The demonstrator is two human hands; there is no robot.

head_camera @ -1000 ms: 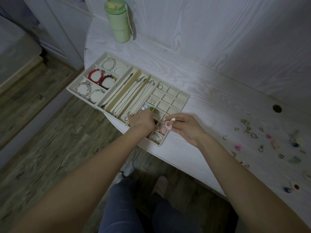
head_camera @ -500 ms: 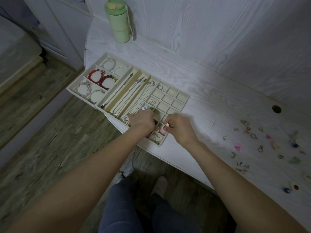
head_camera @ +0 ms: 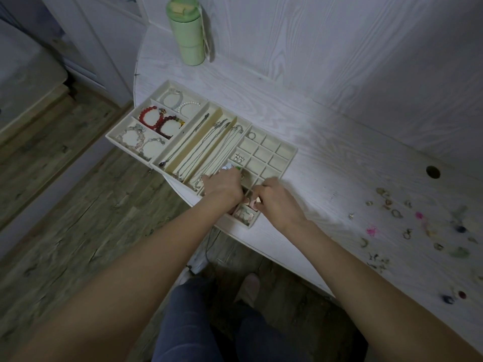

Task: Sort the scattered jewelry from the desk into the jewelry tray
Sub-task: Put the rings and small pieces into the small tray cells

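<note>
Nearest: both forearms reach forward over the desk edge, knees in dark trousers below. Right hand [head_camera: 277, 202] sits over the near corner of the jewelry tray [head_camera: 288, 163], fingers curled, pinching a small pink piece [head_camera: 254, 203] at the fingertips — just above the near small compartments. Left hand [head_camera: 224, 186] lies knuckles-up on the tray's small-cell section, fingers curled under; cannot tell whether it holds anything. Right of the hands, scattered jewelry [head_camera: 397, 213] is strewn across the white desk [head_camera: 313, 142], well apart from the tray. Beyond the hands: chains in the long slots, bead bracelets [head_camera: 162, 121] in the far-left cells. Farthest — a green bottle [head_camera: 188, 32], upright by the wall.
</note>
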